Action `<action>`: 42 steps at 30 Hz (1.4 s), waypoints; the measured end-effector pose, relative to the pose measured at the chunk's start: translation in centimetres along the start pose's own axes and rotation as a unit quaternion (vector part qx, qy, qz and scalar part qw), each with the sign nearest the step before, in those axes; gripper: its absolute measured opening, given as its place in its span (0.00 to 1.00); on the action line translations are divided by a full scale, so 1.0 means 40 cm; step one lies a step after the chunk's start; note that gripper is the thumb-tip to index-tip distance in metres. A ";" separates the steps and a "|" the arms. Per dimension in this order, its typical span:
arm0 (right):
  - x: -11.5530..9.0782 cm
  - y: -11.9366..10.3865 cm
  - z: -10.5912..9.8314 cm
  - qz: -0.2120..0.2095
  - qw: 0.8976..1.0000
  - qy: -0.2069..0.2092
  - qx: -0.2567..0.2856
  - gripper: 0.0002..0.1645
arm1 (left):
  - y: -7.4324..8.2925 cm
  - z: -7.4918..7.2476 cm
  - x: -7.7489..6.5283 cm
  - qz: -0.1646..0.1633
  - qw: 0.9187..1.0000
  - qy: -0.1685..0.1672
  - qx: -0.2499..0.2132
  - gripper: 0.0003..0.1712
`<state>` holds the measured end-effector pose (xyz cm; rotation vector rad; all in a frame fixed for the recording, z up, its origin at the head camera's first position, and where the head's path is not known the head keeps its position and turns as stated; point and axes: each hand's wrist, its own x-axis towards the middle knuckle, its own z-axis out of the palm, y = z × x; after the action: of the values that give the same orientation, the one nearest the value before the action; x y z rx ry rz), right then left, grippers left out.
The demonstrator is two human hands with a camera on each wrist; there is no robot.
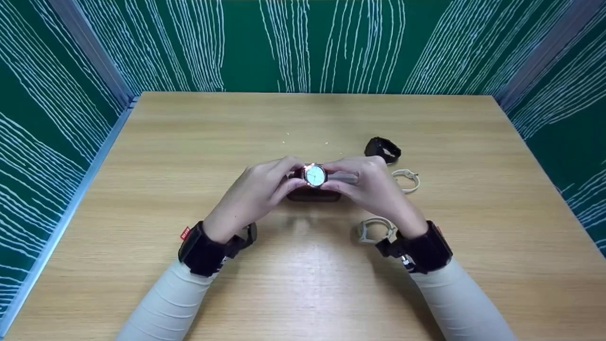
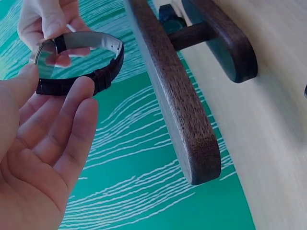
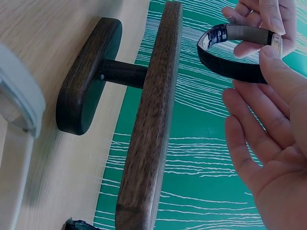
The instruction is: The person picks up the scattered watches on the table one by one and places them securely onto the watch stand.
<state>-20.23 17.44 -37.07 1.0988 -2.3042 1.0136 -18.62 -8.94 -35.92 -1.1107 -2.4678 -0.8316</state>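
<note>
A wristwatch (image 1: 315, 175) with a round pale dial and silvery case faces up between both hands. Its dark leather strap (image 2: 102, 79) forms a closed loop hanging below the case. My left hand (image 1: 258, 189) pinches one side of the case between thumb and forefinger, the other fingers loosely extended. From the opposite side, my right hand (image 1: 374, 184) pinches it the same way. Beyond the strap loop is a dark wooden T-shaped stand, with a long crossbar (image 3: 151, 120), a short post (image 2: 192, 36) and an oblong base (image 3: 88, 76) on the table. The hands partly hide the stand from above.
Right of the stand on the wooden table (image 1: 303, 293) lie a black watch (image 1: 382, 150), a cream-banded watch (image 1: 415, 179) and a pale watch (image 1: 363, 231) near the right wrist. Green, white-streaked panels (image 1: 246, 47) border the table's back and sides.
</note>
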 end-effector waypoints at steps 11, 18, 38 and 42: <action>-0.001 0.002 -0.026 0.013 0.999 0.010 -0.051 0.17 | -0.019 -0.022 -0.003 -0.069 0.998 -0.012 0.006 0.24; -0.003 0.023 -0.072 0.059 0.995 0.028 -0.070 0.15 | -0.056 -0.055 -0.015 -0.155 0.988 -0.013 0.015 0.22; -0.031 0.079 -0.185 0.175 0.976 0.042 -0.123 0.11 | -0.155 -0.048 -0.039 -0.273 0.958 -0.075 -0.050 0.21; -0.035 0.085 -0.189 0.181 0.974 0.032 -0.135 0.10 | -0.158 -0.043 -0.039 -0.273 0.957 -0.076 -0.061 0.20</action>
<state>-21.75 25.27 -34.44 0.5429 -2.5502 0.8060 -22.32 -14.29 -37.74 -0.5313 -2.9418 -1.0915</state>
